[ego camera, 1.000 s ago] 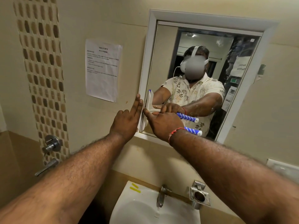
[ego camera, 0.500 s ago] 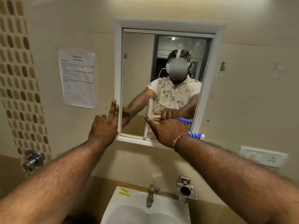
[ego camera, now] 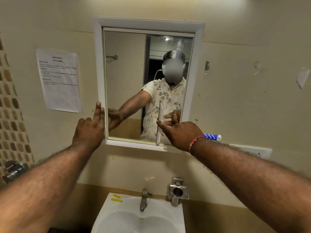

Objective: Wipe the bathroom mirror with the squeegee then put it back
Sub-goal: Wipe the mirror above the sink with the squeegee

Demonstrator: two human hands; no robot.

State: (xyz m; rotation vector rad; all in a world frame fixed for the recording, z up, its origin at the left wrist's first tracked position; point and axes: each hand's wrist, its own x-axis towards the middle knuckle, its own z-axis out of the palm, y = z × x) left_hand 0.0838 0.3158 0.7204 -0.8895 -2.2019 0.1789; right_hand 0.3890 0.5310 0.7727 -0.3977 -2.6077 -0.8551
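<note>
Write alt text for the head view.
The right hand holds a squeegee upright against the lower right of the mirror, while the left hand rests straight fingers on its left frame. A white sink sits below.

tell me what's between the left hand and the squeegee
Only bare mirror, showing the person's reflection. The left hand rests on the frame at its left side, and the squeegee stands near the right side. The head view shows it.
</note>
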